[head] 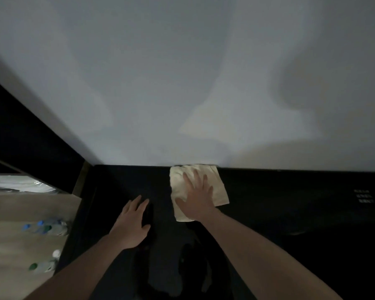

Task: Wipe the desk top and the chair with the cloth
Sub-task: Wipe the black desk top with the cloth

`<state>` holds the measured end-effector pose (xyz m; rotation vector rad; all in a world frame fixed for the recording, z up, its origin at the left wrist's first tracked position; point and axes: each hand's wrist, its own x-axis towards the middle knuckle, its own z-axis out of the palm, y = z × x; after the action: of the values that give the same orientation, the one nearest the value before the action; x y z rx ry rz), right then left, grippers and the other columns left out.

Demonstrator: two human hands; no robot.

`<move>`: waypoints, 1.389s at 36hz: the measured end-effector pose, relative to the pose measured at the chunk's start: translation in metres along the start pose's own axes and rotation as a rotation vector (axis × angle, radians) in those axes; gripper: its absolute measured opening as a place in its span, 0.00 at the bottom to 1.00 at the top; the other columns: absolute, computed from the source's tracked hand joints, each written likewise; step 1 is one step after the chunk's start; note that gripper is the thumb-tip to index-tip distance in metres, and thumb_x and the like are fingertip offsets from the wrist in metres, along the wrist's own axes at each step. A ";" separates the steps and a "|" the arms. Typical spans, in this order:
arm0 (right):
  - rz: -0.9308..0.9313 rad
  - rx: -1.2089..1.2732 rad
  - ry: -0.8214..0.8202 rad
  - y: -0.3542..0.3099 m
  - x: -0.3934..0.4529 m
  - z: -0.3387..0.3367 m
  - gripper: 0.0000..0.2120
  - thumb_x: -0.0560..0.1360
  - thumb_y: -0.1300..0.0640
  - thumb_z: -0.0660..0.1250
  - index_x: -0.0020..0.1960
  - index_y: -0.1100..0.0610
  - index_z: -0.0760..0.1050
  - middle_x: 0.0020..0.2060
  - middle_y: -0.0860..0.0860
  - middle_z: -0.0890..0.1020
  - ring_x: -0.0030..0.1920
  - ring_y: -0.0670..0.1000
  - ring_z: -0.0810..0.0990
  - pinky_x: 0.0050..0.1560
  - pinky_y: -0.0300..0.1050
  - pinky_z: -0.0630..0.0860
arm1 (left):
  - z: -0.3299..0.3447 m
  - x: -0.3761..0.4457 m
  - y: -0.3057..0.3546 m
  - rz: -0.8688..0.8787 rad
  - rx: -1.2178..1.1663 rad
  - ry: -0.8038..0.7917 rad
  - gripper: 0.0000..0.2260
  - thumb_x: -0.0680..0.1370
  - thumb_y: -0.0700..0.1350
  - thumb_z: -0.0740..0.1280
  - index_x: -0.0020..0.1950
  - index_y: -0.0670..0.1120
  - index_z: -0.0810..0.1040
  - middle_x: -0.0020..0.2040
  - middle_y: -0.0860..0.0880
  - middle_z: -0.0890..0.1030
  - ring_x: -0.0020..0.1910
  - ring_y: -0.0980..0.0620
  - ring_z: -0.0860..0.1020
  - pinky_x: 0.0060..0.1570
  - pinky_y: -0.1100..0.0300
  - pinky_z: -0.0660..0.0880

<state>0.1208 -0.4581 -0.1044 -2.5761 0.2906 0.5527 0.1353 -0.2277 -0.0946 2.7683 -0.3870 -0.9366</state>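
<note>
Pressing cloth [220,189] flat to tabletop [290,202] by wall, right hand [198,199] is wiping, open-fingered grip; left hand [132,226], open, is bracing.

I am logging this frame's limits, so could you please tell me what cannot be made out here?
Head view only:
- Chair: not discernible; the space below the desk is too dark.
- Cloth: its middle is hidden under the right hand.
- Pale lettering on the desk: too small to read.
- Bottles on the floor: blurred.
- Whatever lies by the left hand: lost in shadow.
</note>
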 end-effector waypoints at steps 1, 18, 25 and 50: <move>0.018 -0.005 -0.022 -0.008 0.006 -0.001 0.40 0.81 0.37 0.58 0.82 0.43 0.35 0.80 0.49 0.32 0.79 0.64 0.32 0.76 0.68 0.42 | 0.001 -0.001 -0.006 0.001 0.006 -0.008 0.39 0.81 0.53 0.67 0.84 0.54 0.46 0.84 0.51 0.43 0.82 0.44 0.44 0.80 0.47 0.52; 0.106 -0.080 -0.048 0.038 0.026 -0.004 0.43 0.79 0.32 0.59 0.81 0.41 0.34 0.81 0.48 0.34 0.79 0.63 0.31 0.74 0.74 0.40 | 0.032 0.018 0.046 0.097 0.088 -0.098 0.44 0.78 0.55 0.70 0.83 0.56 0.44 0.83 0.51 0.38 0.82 0.43 0.39 0.80 0.43 0.51; 0.148 -0.081 -0.028 0.113 0.010 -0.027 0.42 0.80 0.32 0.53 0.80 0.43 0.28 0.79 0.49 0.29 0.78 0.61 0.28 0.75 0.74 0.37 | 0.042 0.028 0.111 0.167 0.140 -0.120 0.45 0.78 0.56 0.71 0.83 0.56 0.43 0.83 0.51 0.37 0.82 0.42 0.38 0.80 0.42 0.50; 0.319 -0.041 0.039 0.483 -0.072 -0.165 0.38 0.81 0.33 0.50 0.80 0.42 0.31 0.81 0.45 0.34 0.80 0.58 0.33 0.75 0.72 0.40 | 0.141 0.036 0.455 0.065 0.186 -0.270 0.55 0.73 0.56 0.77 0.82 0.58 0.34 0.80 0.49 0.28 0.78 0.32 0.33 0.75 0.29 0.52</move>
<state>-0.0330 -0.9483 -0.1417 -2.5975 0.7188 0.6247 -0.0074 -0.6837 -0.1057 2.7737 -0.6317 -1.3250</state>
